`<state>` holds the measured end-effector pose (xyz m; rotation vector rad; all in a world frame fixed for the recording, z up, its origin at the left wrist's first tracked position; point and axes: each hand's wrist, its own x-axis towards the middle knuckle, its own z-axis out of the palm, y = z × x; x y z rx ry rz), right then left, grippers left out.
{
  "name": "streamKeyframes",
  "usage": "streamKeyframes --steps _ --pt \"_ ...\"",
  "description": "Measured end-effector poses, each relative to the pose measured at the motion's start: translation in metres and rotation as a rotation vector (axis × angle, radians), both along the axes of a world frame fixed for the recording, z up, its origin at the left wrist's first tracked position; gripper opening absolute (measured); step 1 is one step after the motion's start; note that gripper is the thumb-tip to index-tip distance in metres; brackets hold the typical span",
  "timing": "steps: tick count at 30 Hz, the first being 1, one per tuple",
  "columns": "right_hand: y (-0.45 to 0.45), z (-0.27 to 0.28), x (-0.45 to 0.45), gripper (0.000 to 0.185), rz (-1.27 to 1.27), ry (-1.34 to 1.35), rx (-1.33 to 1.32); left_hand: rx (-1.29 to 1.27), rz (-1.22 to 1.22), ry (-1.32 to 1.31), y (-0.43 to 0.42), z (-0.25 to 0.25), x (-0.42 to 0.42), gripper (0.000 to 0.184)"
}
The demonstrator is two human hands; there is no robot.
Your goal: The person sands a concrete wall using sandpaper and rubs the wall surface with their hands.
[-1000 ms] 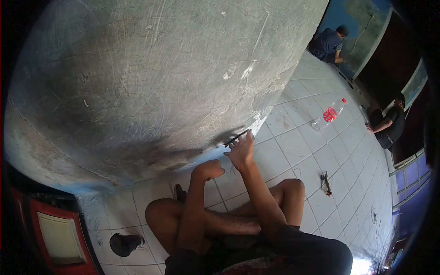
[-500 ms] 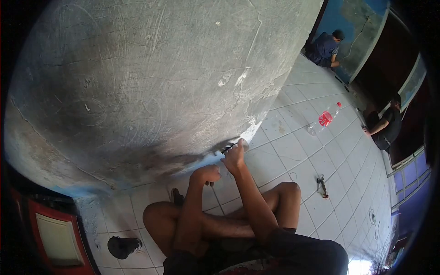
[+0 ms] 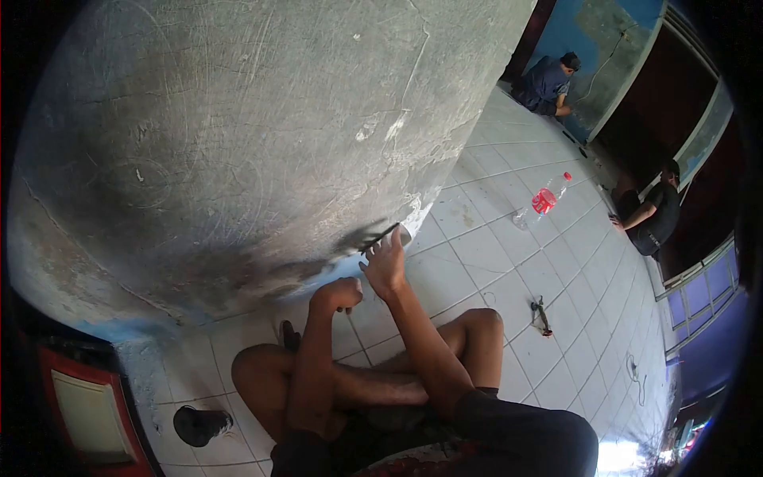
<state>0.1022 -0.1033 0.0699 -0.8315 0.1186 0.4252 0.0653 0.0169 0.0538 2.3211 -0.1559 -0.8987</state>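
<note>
My right hand (image 3: 385, 265) is at the foot of the grey plastered wall (image 3: 262, 135), with its fingers on a thin, dark, flat-edged tool (image 3: 383, 236). The tool lies against or very close to the plaster, near the wall's corner; its exact kind does not show. To the left, my left hand (image 3: 336, 295) is curled into a fist in front of the blue strip along the wall's base. Whatever that fist may hold is hidden. Both forearms reach over my crossed legs (image 3: 381, 388).
A plastic bottle (image 3: 544, 201) with a red label stands on the tiled floor (image 3: 477, 215). Nearer lies a small metal tool (image 3: 541, 316). At lower left are a black cup-like container (image 3: 196, 426) and a red-framed object (image 3: 95, 413). Two people (image 3: 544, 83) sit farther off.
The whole view has shifted, so everything sits slightly farther left and higher. The dark tool has moved slightly up the wall, and my right fingers look more spread. My left fist looks the same.
</note>
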Motion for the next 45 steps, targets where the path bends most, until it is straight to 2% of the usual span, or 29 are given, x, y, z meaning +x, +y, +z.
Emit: streamKeyframes --steps 2,5,9,10,17,23,27,29,30,32,36,39,40,42,44,45 --pt "-0.003 0.002 0.0 0.089 0.061 -0.066 0.008 -0.011 0.052 0.003 0.001 -0.005 0.004 0.026" --pt "-0.001 -0.005 0.003 0.089 0.081 0.002 -0.053 -0.043 -0.063 0.0 0.003 -0.024 0.009 0.03" --pt "-0.004 -0.002 0.015 0.092 0.044 0.043 -0.011 0.008 0.017 0.023 0.002 -0.015 0.001 0.025" --pt "-0.006 0.001 0.011 0.093 0.066 -0.034 -0.003 0.007 0.037 0.005 0.003 -0.013 0.002 0.025" --pt "0.002 0.021 -0.006 0.097 0.051 -0.043 -0.015 0.004 0.042 -0.009 0.004 -0.015 0.0 0.023" --pt "-0.009 0.006 0.03 0.106 0.077 0.126 0.057 0.013 0.0 -0.027 0.004 -0.029 0.002 0.026" --pt "-0.003 0.01 0.028 0.109 0.034 0.109 -0.013 0.025 0.004 -0.032 0.003 -0.044 0.006 0.026" --pt "0.001 -0.015 0.03 0.109 -0.005 0.156 -0.049 0.016 0.013 -0.019 0.004 -0.047 -0.001 0.026" --pt "0.003 -0.04 0.039 0.101 -0.086 0.208 -0.062 0.038 0.009 -0.005 0.004 -0.043 -0.003 0.026" --pt "0.007 -0.055 0.041 0.086 -0.181 0.28 -0.127 0.058 0.023 0.002 0.003 -0.034 -0.006 0.026" --pt "-0.004 -0.039 0.021 0.096 -0.004 0.15 0.014 0.023 0.047 -0.101 0.007 -0.025 -0.001 0.027" --pt "0.003 -0.022 0.007 0.106 0.001 0.074 0.007 -0.005 0.008 -0.145 0.003 -0.034 0.002 0.026" --pt "0.004 -0.035 0.019 0.104 0.006 0.198 0.022 -0.057 0.046 -0.17 0.003 -0.036 0.005 0.024" --pt "-0.002 -0.052 0.04 0.103 -0.002 0.249 0.021 -0.126 0.121 -0.206 0.002 -0.041 0.007 0.022" --pt "-0.001 -0.054 0.046 0.101 -0.012 0.305 0.029 -0.055 0.041 -0.185 0.002 -0.033 0.007 0.022" --pt "0.0 -0.048 0.041 0.093 -0.017 0.21 0.023 0.009 -0.031 -0.175 0.0 -0.027 0.008 0.022"
